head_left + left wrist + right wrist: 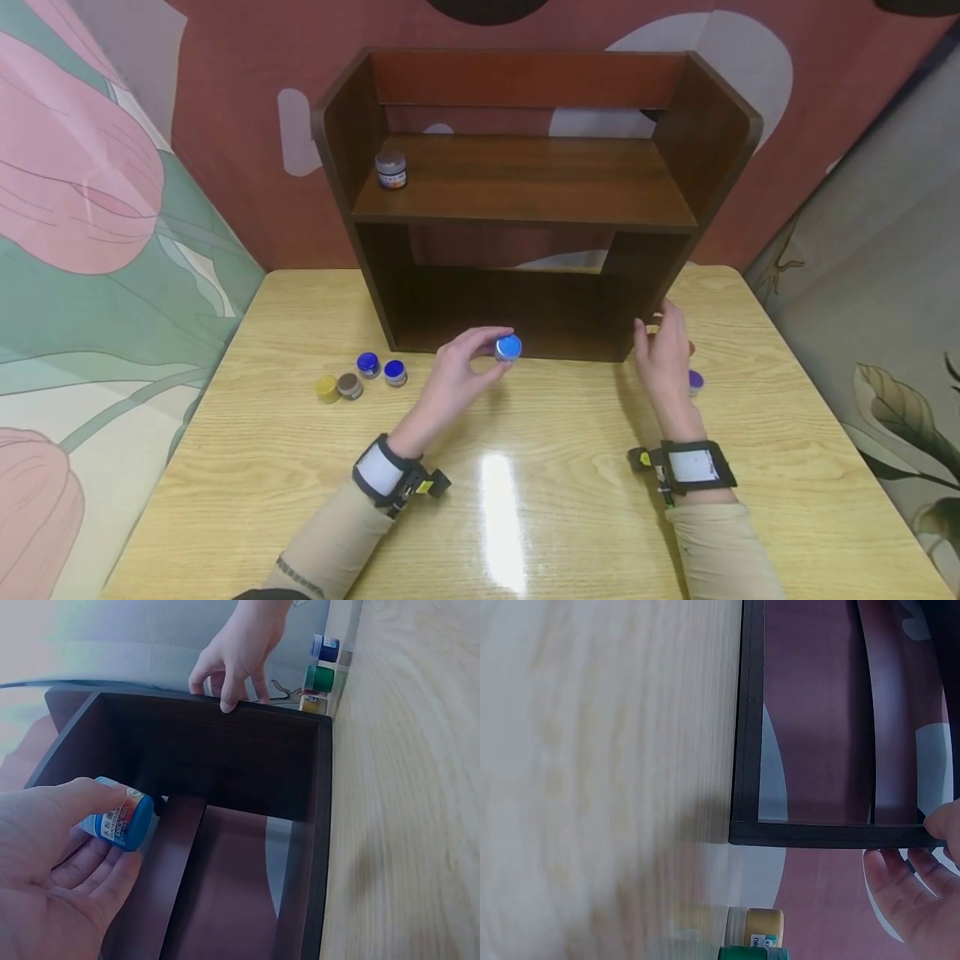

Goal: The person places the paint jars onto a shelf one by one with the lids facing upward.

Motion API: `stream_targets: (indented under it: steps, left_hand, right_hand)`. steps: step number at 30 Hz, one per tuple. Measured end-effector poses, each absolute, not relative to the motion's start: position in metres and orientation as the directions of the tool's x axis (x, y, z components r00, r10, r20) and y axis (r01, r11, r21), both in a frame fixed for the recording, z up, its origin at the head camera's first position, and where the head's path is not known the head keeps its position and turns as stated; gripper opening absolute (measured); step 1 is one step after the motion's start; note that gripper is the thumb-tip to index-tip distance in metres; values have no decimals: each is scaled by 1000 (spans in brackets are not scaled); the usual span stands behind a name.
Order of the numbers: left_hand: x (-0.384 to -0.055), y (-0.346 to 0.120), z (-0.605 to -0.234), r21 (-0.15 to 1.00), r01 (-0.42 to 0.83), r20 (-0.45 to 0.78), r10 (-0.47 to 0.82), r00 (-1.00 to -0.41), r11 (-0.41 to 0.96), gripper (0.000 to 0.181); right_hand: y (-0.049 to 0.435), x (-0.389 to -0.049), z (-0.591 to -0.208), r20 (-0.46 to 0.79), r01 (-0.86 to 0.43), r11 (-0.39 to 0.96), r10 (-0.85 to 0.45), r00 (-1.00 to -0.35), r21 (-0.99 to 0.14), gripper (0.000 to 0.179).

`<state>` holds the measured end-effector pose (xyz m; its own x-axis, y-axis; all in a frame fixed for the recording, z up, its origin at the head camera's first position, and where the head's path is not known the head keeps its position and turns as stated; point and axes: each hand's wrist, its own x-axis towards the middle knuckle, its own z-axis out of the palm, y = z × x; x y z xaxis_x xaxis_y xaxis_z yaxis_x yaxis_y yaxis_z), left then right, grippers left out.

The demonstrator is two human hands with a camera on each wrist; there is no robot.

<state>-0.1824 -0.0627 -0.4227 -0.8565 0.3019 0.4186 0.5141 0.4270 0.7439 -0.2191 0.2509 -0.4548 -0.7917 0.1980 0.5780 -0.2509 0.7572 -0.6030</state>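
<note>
My left hand [454,374] pinches a small blue paint jar [507,348] between thumb and fingers, in front of the lower opening of a dark brown wooden shelf [525,221]. The left wrist view shows the jar [120,815] tilted, its printed label facing the camera. At the shelf's right side panel is my right hand [664,358]. It grips the panel's front edge, thumb [943,823] on the inner side and fingers [900,889] along the outer side. On the upper board stands one jar [392,169] at the left end.
Left of the shelf, yellow [327,388], brown [349,385] and two blue jars [368,364] stand on the wooden table [570,500]. Right of it are a purple jar [696,382], a green jar [320,679] and a yellow jar [765,927]. A patterned cloth [247,167] hangs behind.
</note>
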Motion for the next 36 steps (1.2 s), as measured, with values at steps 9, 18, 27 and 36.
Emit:
stream_targets:
  steps: [9, 18, 27, 36]
  left_hand:
    - [-182, -68, -417, 768, 494, 433, 238, -869, 408, 45]
    - [-185, -74, -415, 774, 510, 466, 207, -860, 376, 44]
    - [-187, -74, -411, 778, 517, 480, 193, -856, 356, 42]
    - [-190, -75, -405, 749, 540, 512, 181, -839, 383, 44]
  right_hand:
    - [252, -219, -455, 566, -245, 751, 201, -800, -613, 41]
    - [251, -218, -454, 566, -241, 760, 195, -801, -603, 41]
    - [252, -220, -455, 560, -242, 754, 195, -805, -611, 42]
    - [252, -218, -456, 592, -265, 762, 187, -784, -591, 41]
